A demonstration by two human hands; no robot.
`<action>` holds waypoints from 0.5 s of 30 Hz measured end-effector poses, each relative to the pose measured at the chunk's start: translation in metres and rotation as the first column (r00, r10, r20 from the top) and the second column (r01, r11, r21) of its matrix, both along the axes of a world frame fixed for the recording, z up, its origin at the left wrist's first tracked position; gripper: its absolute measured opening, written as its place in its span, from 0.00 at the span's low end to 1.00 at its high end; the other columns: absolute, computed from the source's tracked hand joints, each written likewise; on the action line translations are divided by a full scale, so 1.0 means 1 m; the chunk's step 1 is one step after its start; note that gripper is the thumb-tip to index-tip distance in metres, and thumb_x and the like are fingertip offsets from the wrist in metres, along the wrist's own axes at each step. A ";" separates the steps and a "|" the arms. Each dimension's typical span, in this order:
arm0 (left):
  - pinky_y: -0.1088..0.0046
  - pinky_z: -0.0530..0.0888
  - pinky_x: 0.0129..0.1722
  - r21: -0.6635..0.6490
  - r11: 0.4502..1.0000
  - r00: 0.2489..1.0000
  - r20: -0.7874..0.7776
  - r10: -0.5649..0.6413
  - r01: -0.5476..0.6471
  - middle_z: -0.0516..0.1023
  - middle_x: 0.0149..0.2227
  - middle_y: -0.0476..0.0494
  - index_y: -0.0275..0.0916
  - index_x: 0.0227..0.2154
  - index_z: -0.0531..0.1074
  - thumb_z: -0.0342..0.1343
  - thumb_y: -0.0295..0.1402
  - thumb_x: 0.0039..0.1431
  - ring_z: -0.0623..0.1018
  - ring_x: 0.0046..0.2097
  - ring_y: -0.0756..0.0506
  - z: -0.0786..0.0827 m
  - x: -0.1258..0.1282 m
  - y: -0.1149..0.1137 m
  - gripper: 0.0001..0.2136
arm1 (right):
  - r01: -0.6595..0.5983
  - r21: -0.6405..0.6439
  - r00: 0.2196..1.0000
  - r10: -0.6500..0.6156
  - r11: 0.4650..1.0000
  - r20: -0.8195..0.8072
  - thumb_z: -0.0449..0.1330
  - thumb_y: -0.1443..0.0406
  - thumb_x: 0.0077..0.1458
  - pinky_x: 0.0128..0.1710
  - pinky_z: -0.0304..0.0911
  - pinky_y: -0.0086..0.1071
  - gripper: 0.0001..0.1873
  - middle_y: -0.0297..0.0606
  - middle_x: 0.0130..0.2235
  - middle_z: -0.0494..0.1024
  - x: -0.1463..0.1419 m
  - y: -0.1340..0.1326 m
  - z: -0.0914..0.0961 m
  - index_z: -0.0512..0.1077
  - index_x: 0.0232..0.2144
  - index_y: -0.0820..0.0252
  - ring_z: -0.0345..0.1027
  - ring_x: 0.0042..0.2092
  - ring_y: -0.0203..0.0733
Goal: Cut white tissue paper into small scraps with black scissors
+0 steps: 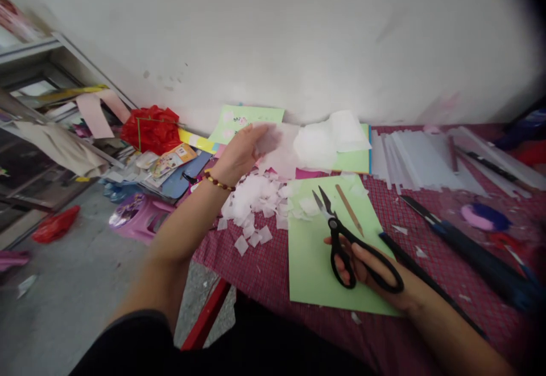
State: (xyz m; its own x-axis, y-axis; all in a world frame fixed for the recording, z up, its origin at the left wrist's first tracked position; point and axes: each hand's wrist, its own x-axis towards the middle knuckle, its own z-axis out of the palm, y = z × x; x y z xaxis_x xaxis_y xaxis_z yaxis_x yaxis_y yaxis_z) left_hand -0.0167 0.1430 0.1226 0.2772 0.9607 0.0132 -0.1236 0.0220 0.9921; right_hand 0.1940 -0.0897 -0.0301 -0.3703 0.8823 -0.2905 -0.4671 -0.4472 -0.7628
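Note:
Black-handled scissors (334, 225) are in my right hand (362, 262), its fingers through and around the handle loops. The blades stand slightly apart, pointing away over a light green sheet (319, 271). My left hand (244, 149), with a beaded bracelet on the wrist, is stretched out toward the back of the table. Its fingers are at the edge of a thin, see-through white sheet of paper (284, 151) and seem to pinch it; the fingertips are blurred. Below that hand lies a loose heap of small cut white paper squares (256, 199). A brown pencil-like stick (350, 211) rests on the green sheet.
White papers (318, 143) lie on a green pad at the back. Translucent strips (422, 160), a box cutter (473, 259) and a tape roll (485, 217) are on the right. A red plastic bag (151, 129), booklets (170, 160) and a pink stool (139, 217) are left.

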 end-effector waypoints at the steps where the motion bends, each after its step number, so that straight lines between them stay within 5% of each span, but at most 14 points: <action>1: 0.76 0.76 0.39 0.029 0.999 1.000 -0.001 -0.016 0.016 0.81 0.33 0.45 0.35 0.35 0.75 0.56 0.31 0.59 0.79 0.36 0.50 0.001 0.006 -0.001 0.06 | 0.007 0.009 1.000 -0.007 1.000 -0.012 0.57 0.50 0.59 0.31 0.58 0.36 0.21 0.38 0.31 0.72 0.002 -0.001 0.003 0.74 0.47 0.57 0.65 0.30 0.41; 8: 0.71 0.73 0.43 0.056 0.996 0.996 0.051 -0.071 0.068 0.77 0.39 0.44 0.33 0.40 0.72 0.55 0.31 0.61 0.79 0.43 0.48 -0.002 0.068 0.007 0.07 | 0.103 0.089 0.991 -0.095 0.991 -0.090 0.58 0.44 0.54 0.32 0.59 0.36 0.29 0.37 0.29 0.71 0.021 -0.002 0.012 0.74 0.51 0.52 0.63 0.29 0.41; 15: 0.68 0.73 0.46 -0.093 0.996 0.994 0.108 0.008 0.002 0.75 0.39 0.45 0.38 0.36 0.66 0.51 0.28 0.62 0.77 0.47 0.46 -0.012 0.127 0.068 0.01 | 0.083 0.098 0.983 -0.066 0.992 -0.169 0.57 0.49 0.58 0.32 0.59 0.34 0.26 0.38 0.32 0.73 0.020 0.001 -0.011 0.72 0.53 0.53 0.65 0.30 0.40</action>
